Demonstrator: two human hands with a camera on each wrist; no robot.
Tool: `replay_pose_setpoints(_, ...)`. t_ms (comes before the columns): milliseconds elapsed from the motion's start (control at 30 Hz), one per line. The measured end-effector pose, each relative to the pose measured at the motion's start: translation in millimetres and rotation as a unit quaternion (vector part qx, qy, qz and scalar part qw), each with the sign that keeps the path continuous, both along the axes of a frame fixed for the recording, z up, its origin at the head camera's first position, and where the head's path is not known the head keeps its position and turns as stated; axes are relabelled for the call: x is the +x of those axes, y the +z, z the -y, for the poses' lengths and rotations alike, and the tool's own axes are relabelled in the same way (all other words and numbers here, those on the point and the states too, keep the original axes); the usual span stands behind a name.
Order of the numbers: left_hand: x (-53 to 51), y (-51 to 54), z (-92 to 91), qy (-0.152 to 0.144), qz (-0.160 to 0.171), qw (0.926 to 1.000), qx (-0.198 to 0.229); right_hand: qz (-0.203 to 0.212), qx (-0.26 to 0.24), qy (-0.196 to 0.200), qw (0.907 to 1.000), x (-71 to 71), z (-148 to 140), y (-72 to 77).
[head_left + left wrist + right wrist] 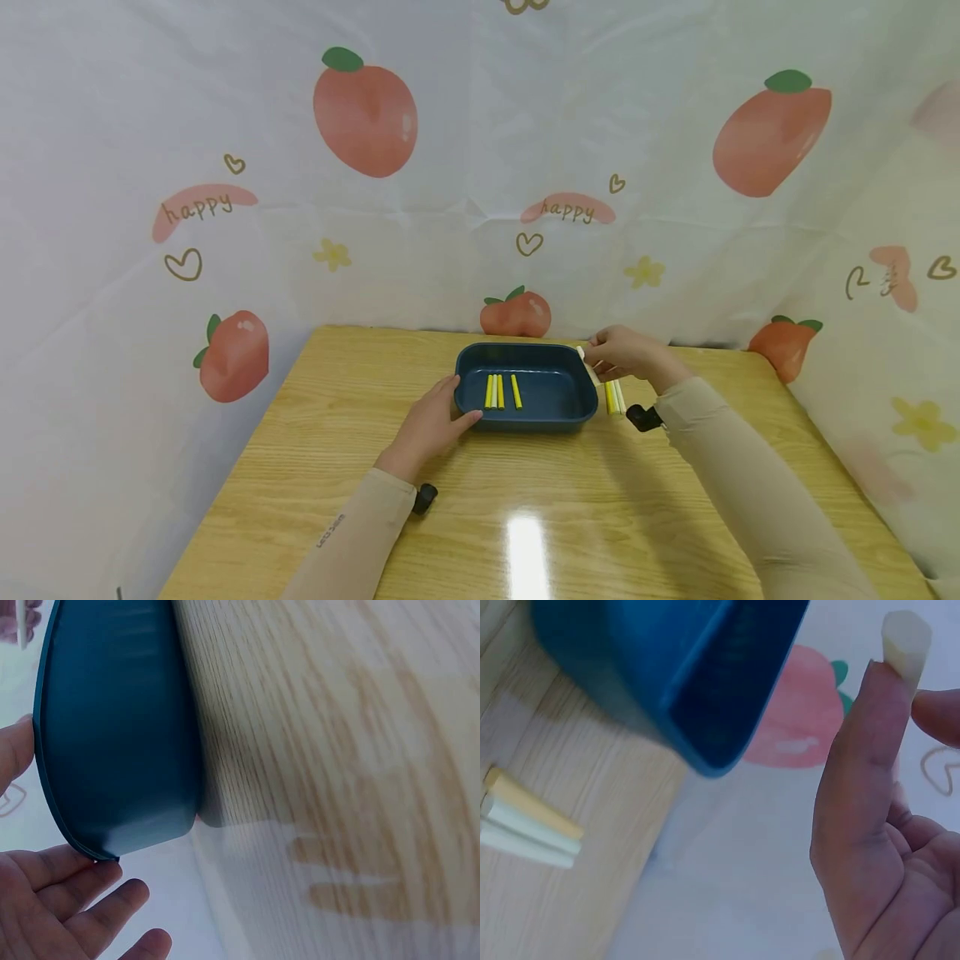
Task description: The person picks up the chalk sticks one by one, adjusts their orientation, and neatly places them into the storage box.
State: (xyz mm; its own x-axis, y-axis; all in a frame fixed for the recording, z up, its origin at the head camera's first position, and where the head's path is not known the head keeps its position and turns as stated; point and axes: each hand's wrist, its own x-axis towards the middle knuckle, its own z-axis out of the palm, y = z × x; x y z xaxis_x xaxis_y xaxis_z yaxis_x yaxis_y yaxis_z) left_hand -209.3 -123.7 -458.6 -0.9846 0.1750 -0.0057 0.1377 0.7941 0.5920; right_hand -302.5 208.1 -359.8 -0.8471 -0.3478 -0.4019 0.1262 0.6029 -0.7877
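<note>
A dark blue tray [525, 423] holds several sticks; one yellow stick [516, 392] lies apart from a yellow and white group [489, 392]. My left hand [429, 423] touches the tray's left end with the thumb at the near rim; in the left wrist view the hand [71, 900] has its fingers loosely extended, touching the tray [120, 727] at a corner. Above the tray's right end, my right hand [628, 354] pinches a white stick [591, 369]. The right wrist view shows that stick [906, 645] between thumb and index finger of the hand [866, 817].
Right of the tray, a yellow stick [536, 804] and white sticks [529, 844] lie side by side on the wooden table [360, 375]. A printed cloth [465, 125] hangs behind the table. Black wrist devices are on the left wrist [425, 498] and right wrist [645, 417].
</note>
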Motion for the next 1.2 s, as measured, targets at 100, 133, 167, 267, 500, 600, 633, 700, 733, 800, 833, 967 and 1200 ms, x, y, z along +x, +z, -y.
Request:
replay_pose_setpoints(100,0.2,0.0,-0.6,0.003,0.004,1.0,0.002,0.007,-0.008,0.007,0.9999,-0.4,9,1.0)
replay_pose_setpoints(133,0.3,0.1,-0.8,0.005,0.006,1.0,0.003,0.009,-0.009,0.012,0.9998,-0.6,12,1.1)
replay_pose_setpoints(167,0.6,0.3,-1.0,0.005,0.006,1.0,0.004,0.012,-0.01,0.016,0.9997,-1.0,15,1.0)
replay_pose_setpoints(267,0.8,0.7,-1.6,0.007,0.007,0.9999,0.004,0.02,-0.017,0.032,0.9992,-3.7,23,-0.3)
replay_pose_setpoints(500,0.9,0.7,-1.2,0.004,0.002,1.0,0.002,0.034,-0.018,0.044,0.9983,-13.2,39,-3.4)
replay_pose_setpoints(600,1.0,0.5,-0.9,0.001,0.0,1.0,0.002,0.042,-0.004,0.047,0.998,-17.2,46,-5.0)
replay_pose_setpoints(633,0.8,0.2,-0.9,0.0,-0.001,1.0,0.004,0.045,-0.001,0.047,0.9979,-18.6,48,-5.9)
replay_pose_setpoints(700,0.7,0.0,-1.0,0.002,0.001,1.0,0.005,0.05,0.004,0.044,0.9978,-21.0,53,-7.5)
replay_pose_setpoints(733,0.5,0.0,-1.2,0.003,0.003,1.0,0.007,0.053,0.006,0.042,0.9977,-22.2,56,-8.5)
replay_pose_setpoints(800,-0.1,-0.6,-1.5,0.003,0.003,1.0,0.007,0.065,0.006,0.031,0.9974,-24.5,61,-10.5)
replay_pose_setpoints(833,-0.4,-1.1,-1.6,0.003,0.002,1.0,0.006,0.07,0.005,0.027,0.9972,-25.3,63,-11.1)
replay_pose_setpoints(967,-1.4,-2.0,-1.8,0.001,0.002,1.0,0.002,0.096,0.006,0.004,0.9954,-29.1,70,-15.0)
replay_pose_setpoints(1200,-1.4,-2.2,-1.3,0.003,0.003,1.0,0.002,0.151,0.005,-0.034,0.988,-38.8,80,-30.4)
